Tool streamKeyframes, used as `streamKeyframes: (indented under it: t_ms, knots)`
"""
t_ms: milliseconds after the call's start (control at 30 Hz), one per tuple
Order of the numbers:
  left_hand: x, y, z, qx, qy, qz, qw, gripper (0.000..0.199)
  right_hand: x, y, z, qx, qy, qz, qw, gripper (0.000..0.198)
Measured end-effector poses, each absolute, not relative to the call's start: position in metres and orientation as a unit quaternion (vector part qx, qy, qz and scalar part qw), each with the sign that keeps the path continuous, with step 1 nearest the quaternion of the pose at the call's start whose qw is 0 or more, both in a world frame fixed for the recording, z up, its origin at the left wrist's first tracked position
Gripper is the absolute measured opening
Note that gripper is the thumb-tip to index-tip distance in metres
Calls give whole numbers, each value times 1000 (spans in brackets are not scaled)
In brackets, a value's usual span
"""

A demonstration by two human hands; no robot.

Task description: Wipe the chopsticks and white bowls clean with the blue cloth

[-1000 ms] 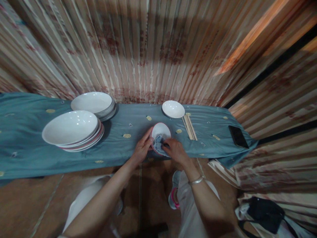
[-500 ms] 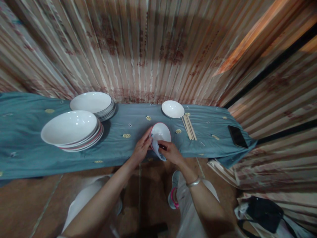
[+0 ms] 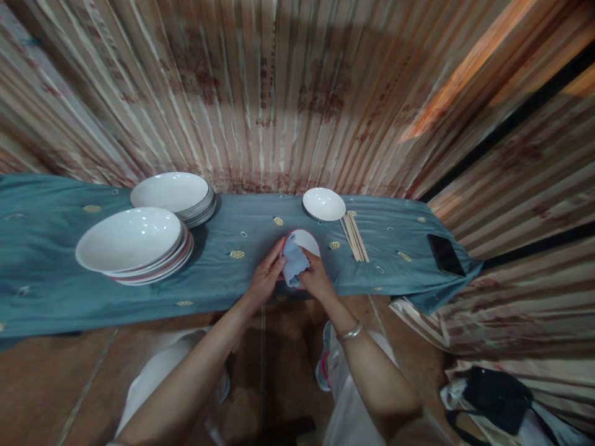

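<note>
A small white bowl (image 3: 307, 240) with a red rim is tilted toward me near the front edge of the cloth-covered table. My left hand (image 3: 268, 271) grips its left side, fingers around the rim. My right hand (image 3: 316, 272) is closed on a light blue cloth (image 3: 294, 263), which lies across the bowl's inside and hides much of it. Some of the right fingertips are out of sight behind the cloth. Beyond the hands sits another white bowl (image 3: 324, 204), with several wooden chopsticks (image 3: 355, 238) lying beside it.
To the left stand two stacks of white dishes, a front stack (image 3: 132, 238) and a rear stack (image 3: 171, 191). A black phone (image 3: 445, 254) lies at the right end of the teal tablecloth (image 3: 223, 282). Pleated curtains (image 3: 260, 93) hang behind. A black bag (image 3: 499, 396) is at lower right.
My right hand has moved the cloth up and into the bowl, where it now spreads over the inside instead of hanging at the near rim. My left hand keeps its hold.
</note>
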State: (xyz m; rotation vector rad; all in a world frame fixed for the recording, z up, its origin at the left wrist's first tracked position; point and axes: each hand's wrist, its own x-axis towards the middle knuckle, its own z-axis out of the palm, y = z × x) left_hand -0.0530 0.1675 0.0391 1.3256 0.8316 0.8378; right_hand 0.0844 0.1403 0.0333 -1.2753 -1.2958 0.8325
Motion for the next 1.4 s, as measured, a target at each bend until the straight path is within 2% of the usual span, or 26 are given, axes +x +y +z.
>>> streamKeyframes:
  t_ms: [233, 500, 733, 967, 1233, 1400]
  knots:
    - [-54, 167, 42, 577, 382, 358, 627, 68, 78, 146, 39, -536, -514, 329, 583, 44]
    - [-55, 169, 36, 552, 384, 374, 638, 66, 80, 133, 42, -529, -558, 320, 554, 51]
    - [-55, 172, 35, 557, 375, 384, 633, 74, 82, 123, 45, -477, -578, 373, 547, 27]
    - [-53, 177, 35, 592, 378, 397, 591, 69, 84, 123, 43, -472, -581, 372, 549, 25]
    - [-55, 173, 37, 595, 402, 359, 596, 74, 85, 142, 35, -469, -552, 347, 595, 32]
    - [-55, 171, 37, 588, 357, 360, 630, 69, 92, 152, 36, -543, -572, 243, 565, 33]
